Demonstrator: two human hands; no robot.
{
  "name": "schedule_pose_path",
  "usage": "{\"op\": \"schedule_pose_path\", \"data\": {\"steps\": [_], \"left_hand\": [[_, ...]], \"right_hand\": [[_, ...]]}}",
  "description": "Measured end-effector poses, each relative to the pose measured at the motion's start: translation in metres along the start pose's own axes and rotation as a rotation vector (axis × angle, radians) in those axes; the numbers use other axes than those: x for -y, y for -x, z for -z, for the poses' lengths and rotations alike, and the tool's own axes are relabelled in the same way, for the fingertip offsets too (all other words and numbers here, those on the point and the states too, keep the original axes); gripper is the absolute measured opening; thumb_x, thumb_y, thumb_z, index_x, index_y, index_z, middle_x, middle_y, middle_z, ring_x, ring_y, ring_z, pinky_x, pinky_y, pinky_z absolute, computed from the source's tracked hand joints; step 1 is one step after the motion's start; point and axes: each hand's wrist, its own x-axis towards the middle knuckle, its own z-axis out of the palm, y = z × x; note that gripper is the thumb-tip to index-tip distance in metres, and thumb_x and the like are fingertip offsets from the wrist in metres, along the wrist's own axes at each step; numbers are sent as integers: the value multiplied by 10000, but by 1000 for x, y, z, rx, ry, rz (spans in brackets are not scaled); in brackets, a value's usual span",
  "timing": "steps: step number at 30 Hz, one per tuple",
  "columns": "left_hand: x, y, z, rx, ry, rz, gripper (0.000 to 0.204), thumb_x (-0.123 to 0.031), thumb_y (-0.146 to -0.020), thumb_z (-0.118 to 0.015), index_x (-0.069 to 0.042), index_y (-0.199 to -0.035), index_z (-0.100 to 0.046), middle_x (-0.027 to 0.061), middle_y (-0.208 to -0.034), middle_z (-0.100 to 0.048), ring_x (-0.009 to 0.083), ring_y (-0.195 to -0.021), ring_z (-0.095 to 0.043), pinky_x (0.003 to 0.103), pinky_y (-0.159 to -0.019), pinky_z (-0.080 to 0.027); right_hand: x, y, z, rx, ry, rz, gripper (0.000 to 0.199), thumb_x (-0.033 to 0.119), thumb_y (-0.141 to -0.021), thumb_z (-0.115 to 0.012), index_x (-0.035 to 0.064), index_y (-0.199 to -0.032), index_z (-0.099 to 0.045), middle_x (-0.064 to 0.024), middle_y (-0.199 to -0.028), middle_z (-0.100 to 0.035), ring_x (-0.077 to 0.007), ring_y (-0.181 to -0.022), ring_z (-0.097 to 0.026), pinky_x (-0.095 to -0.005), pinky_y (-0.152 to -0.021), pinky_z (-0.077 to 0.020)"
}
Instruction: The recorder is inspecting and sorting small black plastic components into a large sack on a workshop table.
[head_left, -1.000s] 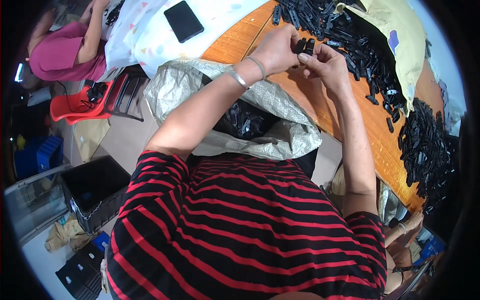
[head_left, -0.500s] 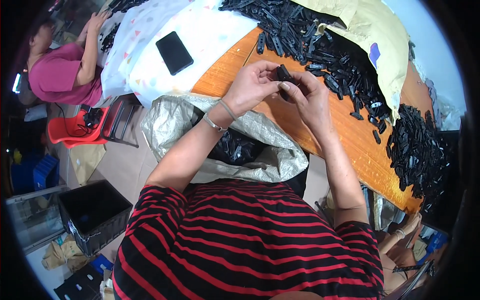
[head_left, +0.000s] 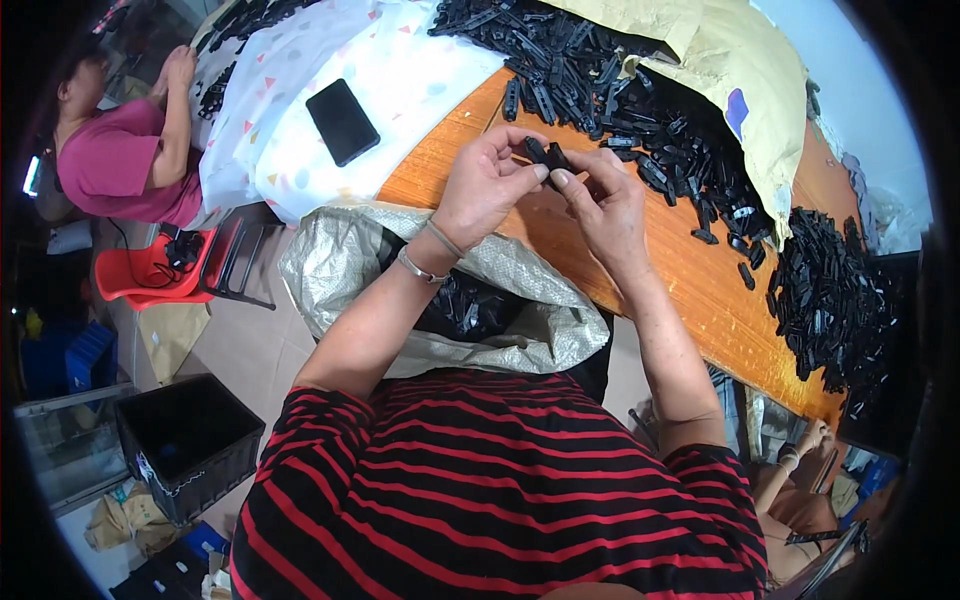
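Note:
My left hand point(head_left: 486, 184) and my right hand point(head_left: 604, 197) meet above the orange wooden table point(head_left: 690, 280), both pinching one small black plastic part point(head_left: 546, 156) between the fingertips. Two bracelets circle my left wrist. A big heap of similar black plastic parts point(head_left: 620, 90) lies just beyond the hands. Below my forearms gapes a woven grey sack point(head_left: 340, 260) holding more black parts point(head_left: 470, 305).
A second pile of black parts point(head_left: 830, 290) lies at the table's right end. A black phone point(head_left: 343, 121) rests on a white patterned cloth point(head_left: 400, 80). Another person in a pink top point(head_left: 115, 160) sits far left by a red stool point(head_left: 150, 275). A black crate point(head_left: 185, 445) stands on the floor.
Both hands have kept working the same small black part at the fingertips. The view has swung, so hands, table and sack sit a little lower and more central.

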Motion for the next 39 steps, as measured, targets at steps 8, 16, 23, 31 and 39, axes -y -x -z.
{"op": "schedule_pose_path", "data": {"steps": [8,16,23,31,39], "left_hand": [[-1,15,-10,-21,62,-36,386,45,-885,-583,52,-1256,-475,91,-1091,-610,134,-1009,-612,260,-889,-505],[3,26,-21,-130,25,-137,480,71,-876,-590,70,-1321,-409,137,-1147,-583,157,-1037,-605,267,-916,-497],[8,26,-31,-192,82,-156,454,50,-870,-628,46,-1282,-438,108,-1142,-584,147,-1087,-579,259,-952,-476],[10,25,-18,-127,85,-223,362,49,-876,-611,14,-1213,-486,65,-1080,-588,99,-1003,-583,236,-872,-488],[3,33,-20,-124,107,-220,353,35,-881,-602,30,-1210,-477,74,-1067,-603,109,-974,-604,247,-857,-504]], "right_hand": [[9,7,-6,-84,228,168,250,70,-800,-723,60,-1048,-692,-82,-837,-597,-166,-644,-613,-269,-552,-487],[8,11,-14,-205,282,220,268,105,-748,-746,117,-1012,-702,-59,-837,-606,-210,-631,-628,-315,-532,-494],[7,10,-15,-259,342,277,259,110,-748,-746,122,-1002,-696,-49,-843,-606,-211,-658,-633,-313,-539,-501],[13,10,-10,-152,258,301,314,5,-722,-756,60,-1024,-693,-79,-869,-604,-174,-724,-644,-264,-592,-519],[21,6,-10,-130,12,68,352,42,-704,-794,35,-1030,-662,-50,-881,-612,-129,-716,-607,-252,-648,-515]]}}
